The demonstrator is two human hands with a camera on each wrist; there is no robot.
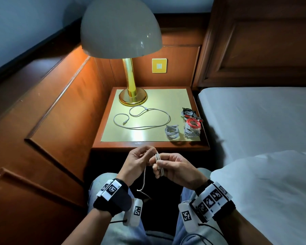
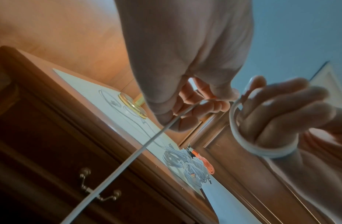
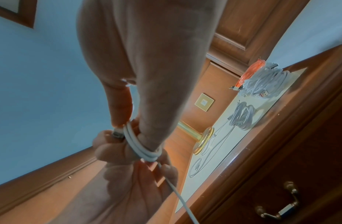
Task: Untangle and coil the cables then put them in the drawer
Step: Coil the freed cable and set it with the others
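In front of the nightstand both hands work one white cable [image 1: 158, 160]. Several turns of it are wound round the fingers of my right hand [image 1: 173, 167], seen as a coil [image 3: 139, 145] [image 2: 241, 139] with its plug at the thumb. My left hand [image 1: 140, 160] pinches the free strand [image 2: 139, 151] beside the coil; the tail hangs down to my lap. One loose white cable [image 1: 148, 117] lies spread on the nightstand top. Coiled white bundles [image 1: 172, 132] and a red coil [image 1: 193, 123] sit at its right side. The drawer front [image 2: 51, 166] is closed, with its handle [image 3: 281, 207] showing.
A brass lamp [image 1: 131, 92] with a grey shade stands at the back left of the nightstand [image 1: 148, 145]. The bed [image 1: 254, 112] borders it on the right, wood panelling [image 1: 60, 112] on the left. My knees are under the hands.
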